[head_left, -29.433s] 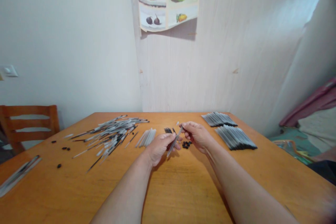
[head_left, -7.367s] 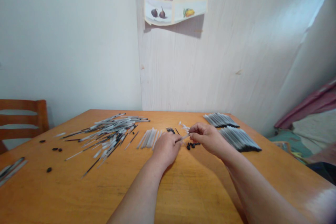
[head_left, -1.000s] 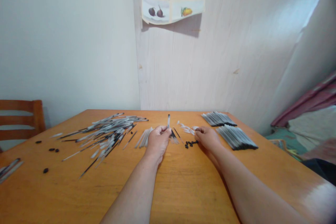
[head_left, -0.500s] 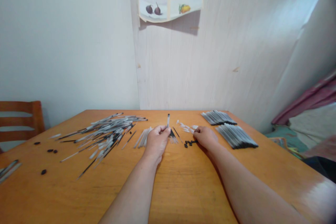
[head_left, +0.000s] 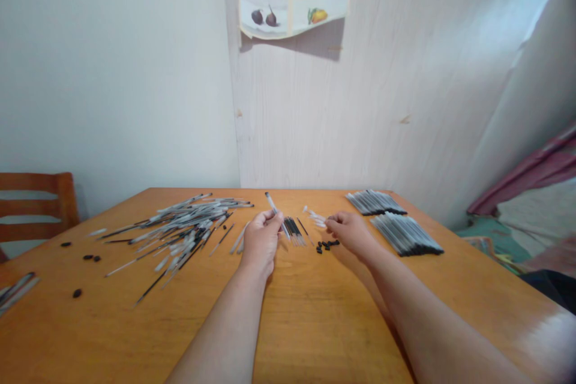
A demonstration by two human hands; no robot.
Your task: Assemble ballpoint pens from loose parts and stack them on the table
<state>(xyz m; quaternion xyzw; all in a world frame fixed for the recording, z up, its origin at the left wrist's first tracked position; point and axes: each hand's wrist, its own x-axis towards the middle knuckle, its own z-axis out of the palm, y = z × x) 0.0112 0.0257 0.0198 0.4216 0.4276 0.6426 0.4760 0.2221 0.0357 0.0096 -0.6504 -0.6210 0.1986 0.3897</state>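
A clear pen tube sticks up, tilted left, from the left hand, whose fingers are pinched around it above the counter. The right hand hovers with fingertips drawn together just above small black caps; whether it grips one I cannot tell. Between the hands lie black refills. Left of the left hand sprawls a loose pile of pens; right of the right hand sit neat stacks.
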